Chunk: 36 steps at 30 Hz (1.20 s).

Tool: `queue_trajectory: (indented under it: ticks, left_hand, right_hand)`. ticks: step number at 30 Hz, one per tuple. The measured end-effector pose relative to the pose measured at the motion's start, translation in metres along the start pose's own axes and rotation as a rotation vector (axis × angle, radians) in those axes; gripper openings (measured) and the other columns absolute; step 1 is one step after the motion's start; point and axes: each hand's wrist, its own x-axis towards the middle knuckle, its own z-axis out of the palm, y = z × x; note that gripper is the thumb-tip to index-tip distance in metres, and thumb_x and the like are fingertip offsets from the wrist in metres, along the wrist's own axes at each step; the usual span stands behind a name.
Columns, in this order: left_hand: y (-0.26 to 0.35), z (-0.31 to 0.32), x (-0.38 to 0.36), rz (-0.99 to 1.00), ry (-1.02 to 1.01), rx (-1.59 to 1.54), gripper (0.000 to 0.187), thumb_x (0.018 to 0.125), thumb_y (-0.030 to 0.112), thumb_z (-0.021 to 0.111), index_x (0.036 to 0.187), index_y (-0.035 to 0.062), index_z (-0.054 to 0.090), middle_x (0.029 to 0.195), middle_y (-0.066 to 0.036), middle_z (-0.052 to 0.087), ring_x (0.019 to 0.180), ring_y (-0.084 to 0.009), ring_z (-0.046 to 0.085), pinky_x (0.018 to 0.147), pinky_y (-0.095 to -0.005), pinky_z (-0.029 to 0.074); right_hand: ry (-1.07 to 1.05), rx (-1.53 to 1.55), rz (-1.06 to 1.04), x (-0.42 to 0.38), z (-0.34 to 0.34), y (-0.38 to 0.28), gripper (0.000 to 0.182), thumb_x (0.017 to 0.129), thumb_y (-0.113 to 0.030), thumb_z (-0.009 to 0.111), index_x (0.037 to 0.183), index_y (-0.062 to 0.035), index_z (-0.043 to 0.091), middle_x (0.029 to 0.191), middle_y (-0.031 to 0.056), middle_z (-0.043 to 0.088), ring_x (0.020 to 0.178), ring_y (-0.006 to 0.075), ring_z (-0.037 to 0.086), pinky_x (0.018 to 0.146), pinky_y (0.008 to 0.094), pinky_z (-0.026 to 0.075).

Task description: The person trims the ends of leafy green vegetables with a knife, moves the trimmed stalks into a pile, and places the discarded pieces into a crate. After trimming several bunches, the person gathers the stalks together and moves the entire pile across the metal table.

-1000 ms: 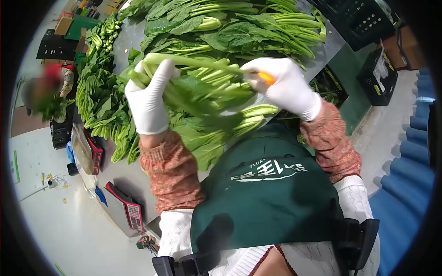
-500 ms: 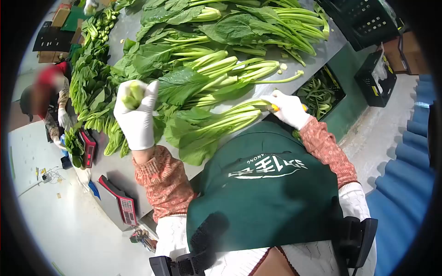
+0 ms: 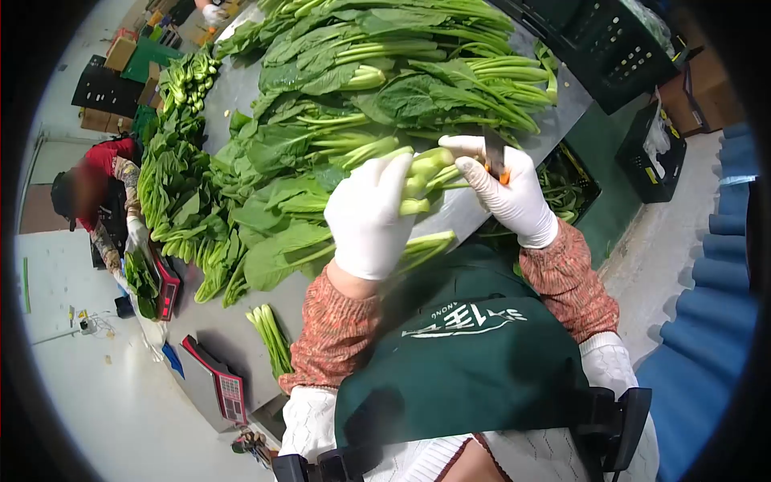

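My left hand (image 3: 371, 213), in a white glove, is closed around a bunch of leafy greens (image 3: 426, 178) with its cut stem ends pointing right. Facing it, my right hand (image 3: 514, 193), also gloved, grips a small knife (image 3: 495, 153) with a dark blade and an orange handle. My right thumb and forefinger are at the stem ends of the held bunch. Beneath both hands, more greens (image 3: 293, 253) lie on the metal table (image 3: 277, 309), stems to the right and leaves to the left.
Big heaps of greens (image 3: 401, 52) cover the table's far side. Left of me stand a red scale (image 3: 223, 386) and a small bunch (image 3: 271, 337). Another person (image 3: 108, 181) works beyond a second scale (image 3: 167, 281). Black crates (image 3: 598, 52) stand at right, with trimmings (image 3: 558, 189) below the table edge.
My left hand has come down and right with its bunch toward my right hand. My right hand has turned upward, away from the stems on the table. A small bunch now shows near the scale.
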Motion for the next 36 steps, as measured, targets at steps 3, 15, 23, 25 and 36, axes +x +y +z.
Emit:
queue_trajectory:
  ticks: [3,15,23,25,36]
  left_hand:
    - [0.0,-0.001,0.003,-0.016,-0.009,-0.001,0.034,0.073,0.009,0.078,0.105,0.0092,0.067,0.09,-0.008,0.067,0.076,-0.0265,0.066,0.067,-0.0316,0.053]
    - [-0.067,-0.073,0.003,-0.541,0.464,-0.57,0.022,0.085,0.02,0.074,0.101,0.0051,0.068,0.095,-0.005,0.067,0.086,-0.0167,0.065,0.077,-0.032,0.052]
    - [-0.178,-0.145,-0.052,-0.76,0.993,-1.637,0.035,0.09,0.014,0.067,0.118,-0.0029,0.056,0.122,-0.017,0.062,0.119,-0.0362,0.056,0.108,-0.0595,0.041]
    - [-0.188,-0.138,-0.066,-0.821,1.115,-1.65,0.03,0.09,0.012,0.067,0.115,-0.0024,0.057,0.117,-0.016,0.065,0.114,-0.0322,0.06,0.106,-0.0583,0.043]
    - [-0.207,-0.142,-0.13,-0.676,1.092,-2.073,0.009,0.085,0.004,0.063,0.093,0.0029,0.06,0.081,-0.005,0.06,0.082,-0.0191,0.058,0.082,-0.0362,0.051]
  right_hand:
    - [0.126,-0.464,-0.261,-0.001,0.004,0.018,0.043,0.078,-0.002,0.067,0.12,-0.0068,0.063,0.1,0.0161,0.068,0.086,0.031,0.068,0.074,0.0361,0.054]
    - [0.108,-0.447,0.365,-0.01,-0.032,0.103,0.024,0.094,-0.022,0.058,0.092,0.0002,0.067,0.069,0.0127,0.069,0.065,0.024,0.068,0.064,0.0345,0.051]
    - [0.139,-0.311,0.286,-0.003,-0.032,0.11,0.022,0.094,-0.02,0.059,0.094,0.0011,0.067,0.071,0.008,0.07,0.064,0.0152,0.064,0.063,0.0298,0.049]
    - [0.08,-0.323,0.244,-0.003,-0.028,0.113,0.022,0.094,-0.019,0.059,0.098,0.001,0.067,0.075,0.0089,0.07,0.066,0.0134,0.064,0.064,0.0282,0.049]
    - [-0.492,-0.616,0.183,-0.031,0.012,0.109,0.026,0.079,-0.028,0.071,0.098,-0.0102,0.068,0.082,0.0131,0.068,0.077,0.0316,0.066,0.072,0.0372,0.052]
